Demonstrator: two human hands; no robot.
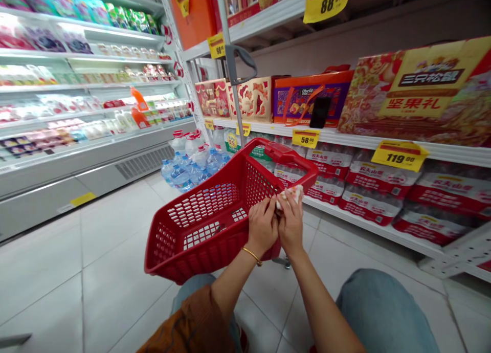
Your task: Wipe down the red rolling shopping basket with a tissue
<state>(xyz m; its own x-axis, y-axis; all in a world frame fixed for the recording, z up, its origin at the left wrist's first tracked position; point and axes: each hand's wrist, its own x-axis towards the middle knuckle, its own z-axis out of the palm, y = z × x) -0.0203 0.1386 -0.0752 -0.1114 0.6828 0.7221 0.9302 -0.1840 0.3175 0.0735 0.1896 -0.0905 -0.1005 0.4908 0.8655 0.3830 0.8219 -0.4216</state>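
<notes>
A red plastic shopping basket (199,227) with perforated walls tilts in front of my knees, its red handle (286,156) raised at the far right end. My left hand (263,224), below a gold bracelet, is closed over the basket's near rim. Close beside it, my right hand (290,222) is closed on a white patterned cloth (296,192), pressed against the rim near the handle. The two hands touch at the fingers. Some of the rim is hidden under them.
Shrink-wrapped water bottles (370,199) fill the bottom shelf at right, below gift boxes (418,94) and a dark phone (320,112). Bottles (187,174) stand on the tiled floor (115,271) behind the basket. A refrigerated case (88,163) lines the left. A grey pole (236,105) rises behind the basket.
</notes>
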